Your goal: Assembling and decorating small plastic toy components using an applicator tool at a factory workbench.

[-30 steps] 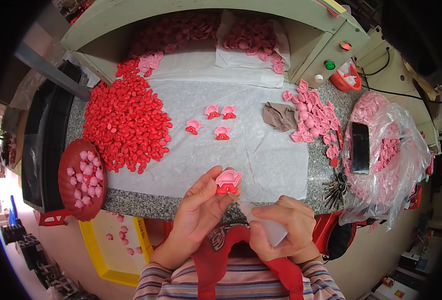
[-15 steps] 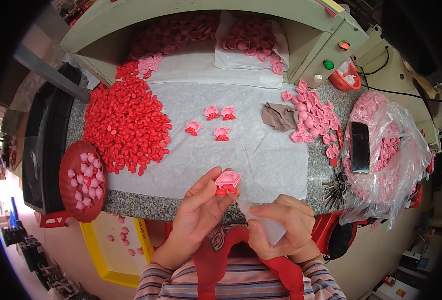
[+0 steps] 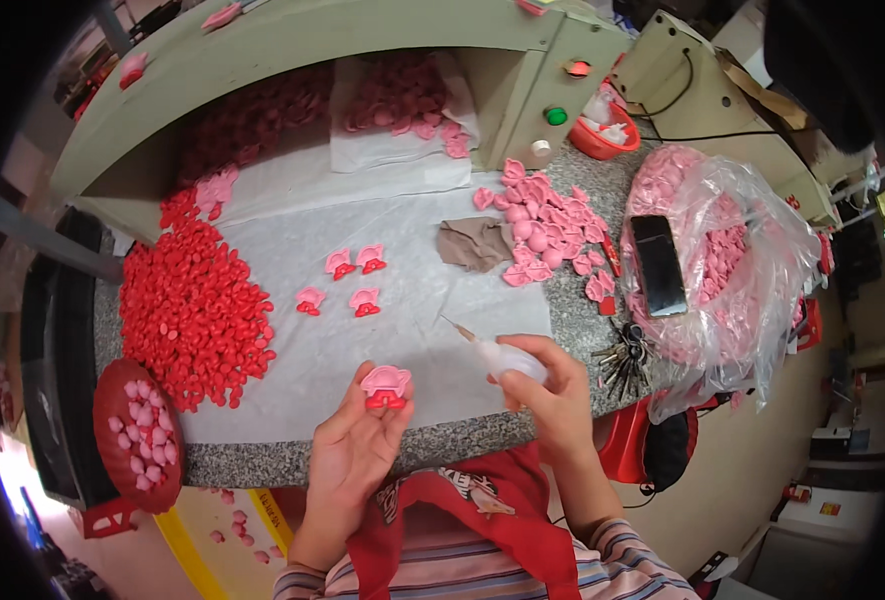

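Observation:
My left hand (image 3: 352, 448) pinches a small pink plastic shell with red feet (image 3: 386, 384) upright by its edges, over the front edge of the table. To its right, my right hand (image 3: 562, 400) is wrapped round a translucent white squeeze bottle (image 3: 514, 363) with a thin needle tip. The needle points up and left over the white paper (image 3: 442, 400), apart from the shell. Several like pink shells with red feet (image 3: 366, 302) stand in a small group on the paper beyond my left hand.
A heap of small red parts (image 3: 197, 315) lies at left, beside a red dish (image 3: 112, 440) of pink pieces. Loose pink shells (image 3: 552, 222), a brown cloth (image 3: 475, 244), keys (image 3: 624, 360) and a phone (image 3: 658, 265) on a plastic bag (image 3: 752, 260) occupy the right.
The bottle has come away from the shell, my right hand moving outward and lifting its tip. My left hand still holds the shell. The whole view has turned rightward.

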A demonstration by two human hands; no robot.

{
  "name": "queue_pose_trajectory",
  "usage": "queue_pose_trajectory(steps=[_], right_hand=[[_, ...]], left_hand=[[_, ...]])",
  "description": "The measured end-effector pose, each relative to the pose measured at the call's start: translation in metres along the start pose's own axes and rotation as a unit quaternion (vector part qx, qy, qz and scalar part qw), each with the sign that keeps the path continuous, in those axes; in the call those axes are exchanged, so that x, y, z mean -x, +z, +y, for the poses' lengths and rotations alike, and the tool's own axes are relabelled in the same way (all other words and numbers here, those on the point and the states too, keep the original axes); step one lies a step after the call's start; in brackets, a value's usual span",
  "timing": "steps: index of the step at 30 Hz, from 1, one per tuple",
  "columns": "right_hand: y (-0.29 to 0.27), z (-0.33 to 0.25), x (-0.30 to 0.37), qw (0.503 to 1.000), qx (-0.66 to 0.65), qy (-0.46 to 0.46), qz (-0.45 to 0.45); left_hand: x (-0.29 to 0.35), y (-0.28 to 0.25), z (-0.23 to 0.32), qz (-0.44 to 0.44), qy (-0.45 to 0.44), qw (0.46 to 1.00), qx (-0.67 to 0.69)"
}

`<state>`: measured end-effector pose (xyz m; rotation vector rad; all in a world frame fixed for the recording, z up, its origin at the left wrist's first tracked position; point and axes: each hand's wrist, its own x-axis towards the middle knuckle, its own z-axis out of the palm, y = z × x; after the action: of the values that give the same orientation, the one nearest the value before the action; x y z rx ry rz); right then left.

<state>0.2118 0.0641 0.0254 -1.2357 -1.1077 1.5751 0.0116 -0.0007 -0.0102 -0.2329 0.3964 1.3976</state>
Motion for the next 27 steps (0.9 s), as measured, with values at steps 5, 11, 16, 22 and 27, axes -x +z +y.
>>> queue_pose_trajectory(steps=[5,11,16,22,27], right_hand=[[0.009,-0.017,0.025,0.896,0.228,-0.379,-0.033],[0.025,-0.024,0.027,0.855,0.264,-0.436,-0.093],[0.027,-0.021,0.027,0.860,0.266,-0.425,-0.095],[0.027,-0.019,0.026,0.865,0.260,-0.418,-0.092],[0.027,-0.018,0.025,0.866,0.256,-0.420,-0.094]], left_hand=[[0.004,0.023,-0.014,0.017,-0.005,0.996,-0.086],[0.013,0.027,-0.012,0.033,0.013,0.989,-0.141],[0.015,0.028,-0.014,0.038,0.012,0.989,-0.146],[0.015,0.028,-0.014,0.051,0.019,0.987,-0.153],[0.015,0.027,-0.013,0.042,0.014,0.989,-0.143]])
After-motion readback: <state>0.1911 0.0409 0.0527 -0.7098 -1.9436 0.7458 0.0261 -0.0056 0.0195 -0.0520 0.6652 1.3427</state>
